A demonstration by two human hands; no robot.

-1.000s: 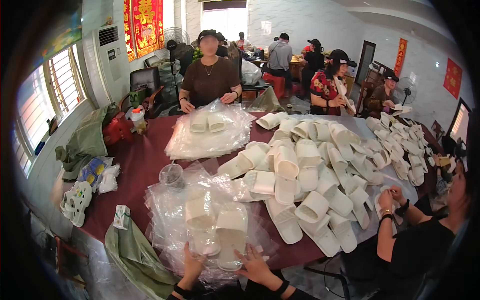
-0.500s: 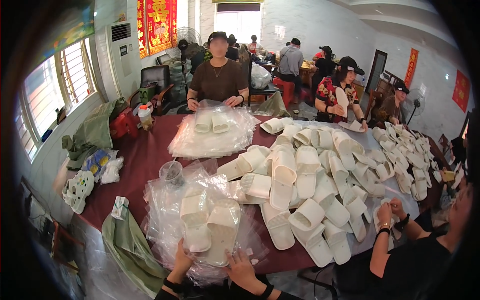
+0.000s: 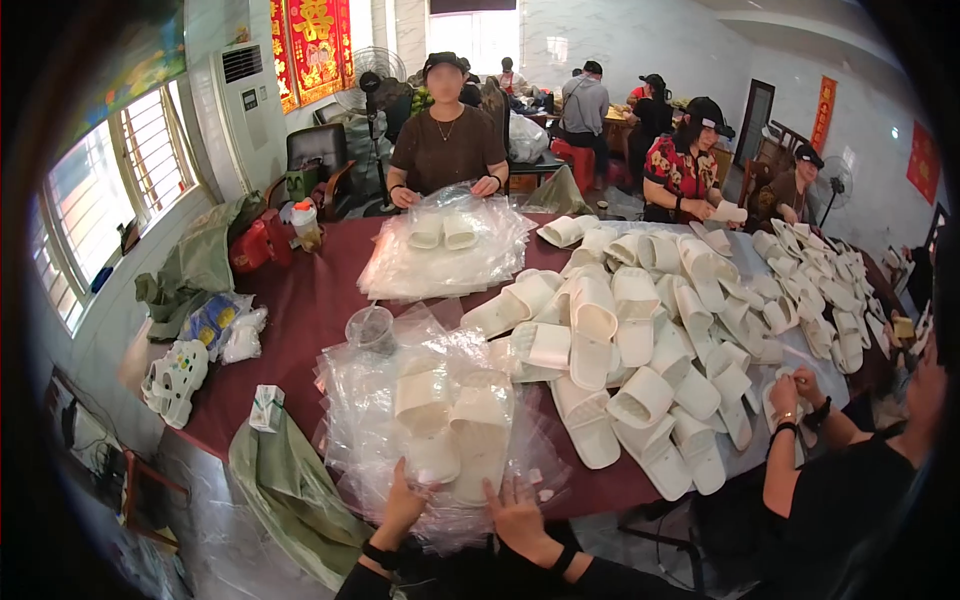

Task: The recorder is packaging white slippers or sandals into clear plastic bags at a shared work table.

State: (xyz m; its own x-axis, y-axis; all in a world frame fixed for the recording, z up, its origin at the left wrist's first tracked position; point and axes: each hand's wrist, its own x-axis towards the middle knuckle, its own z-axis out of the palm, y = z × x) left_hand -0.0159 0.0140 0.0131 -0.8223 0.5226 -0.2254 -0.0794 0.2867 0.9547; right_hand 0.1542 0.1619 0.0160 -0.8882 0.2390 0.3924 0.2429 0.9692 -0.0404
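Observation:
A pair of off-white slippers, the left slipper [image 3: 424, 405] and the right slipper [image 3: 478, 428], lies side by side in a clear plastic bag [image 3: 455, 525] on top of a stack of such bags. Their toe ends point away from me. Beside the left slipper's heel, my left hand [image 3: 404, 502] is closed on the near edge of the bag; its lower fingers are partly hidden. My right hand [image 3: 522, 520] rests on the plastic beside the right slipper's heel, with its fingers spread.
A clear plastic cup [image 3: 371, 328] stands on the bags. Loose slippers [image 3: 640, 395] heap up on the right, beside a co-worker's hands [image 3: 795, 392]. Across the dark red table [image 3: 300, 350], another person handles bagged slippers [image 3: 442, 232]. A small white box [image 3: 267, 408] sits at the left.
The whole view has shifted, so the table appears farther right and higher. My hands stay by the slipper heels. The person in the floral shirt has lowered an upright slipper.

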